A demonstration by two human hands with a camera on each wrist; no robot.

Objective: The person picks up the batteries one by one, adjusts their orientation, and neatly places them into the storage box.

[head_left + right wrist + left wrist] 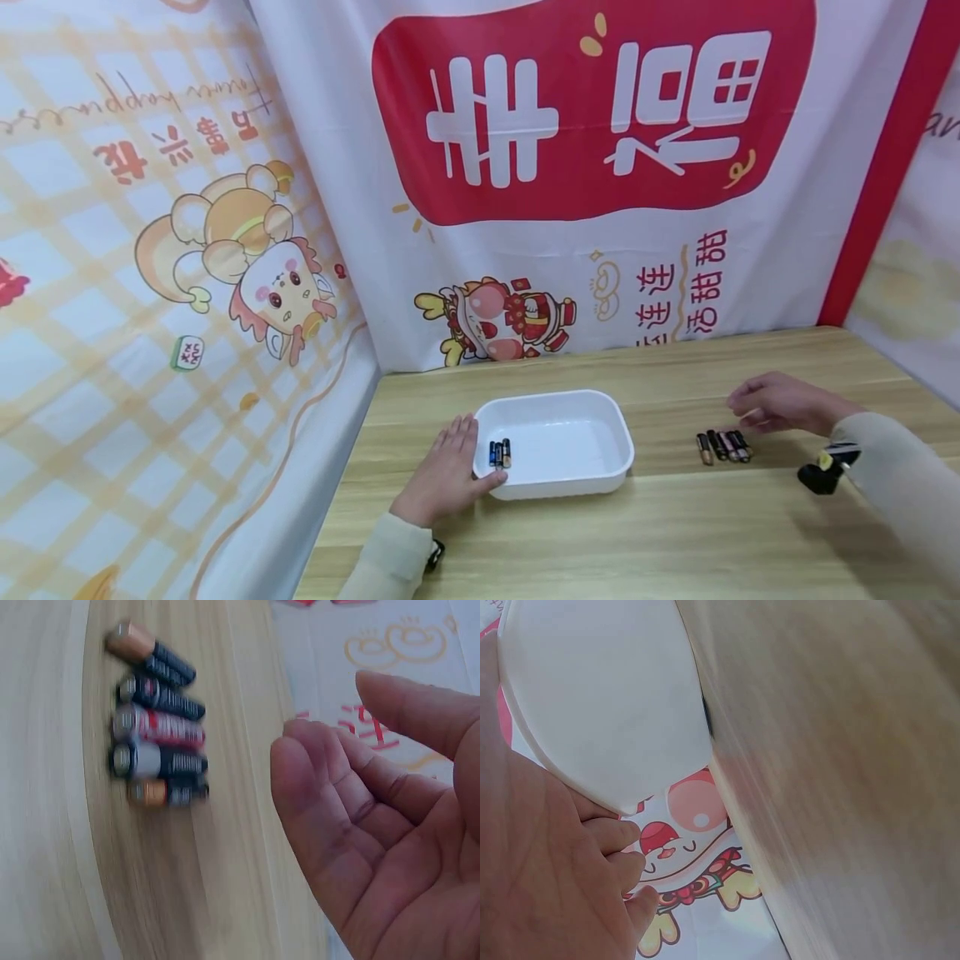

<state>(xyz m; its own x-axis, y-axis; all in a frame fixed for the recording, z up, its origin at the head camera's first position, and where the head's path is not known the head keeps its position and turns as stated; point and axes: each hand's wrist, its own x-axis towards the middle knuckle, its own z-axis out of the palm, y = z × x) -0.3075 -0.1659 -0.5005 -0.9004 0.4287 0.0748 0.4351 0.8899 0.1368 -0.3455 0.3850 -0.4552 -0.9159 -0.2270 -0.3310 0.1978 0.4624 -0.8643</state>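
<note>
A white rectangular tray stands on the wooden table, with three batteries side by side at its left end. My left hand rests against the tray's left side, fingers straight and the thumb over the front rim. In the left wrist view, that hand touches the tray's outer wall. Off to the right, several batteries lie in a row on the table. My right hand hovers just beside them, fingers loosely bent and apart from the thumb; nothing is between them in the right wrist view.
The wooden table ends at the back against a hanging printed cloth. Another patterned cloth hangs along the left side. A small black device is strapped at my right wrist, beside the cream sleeve.
</note>
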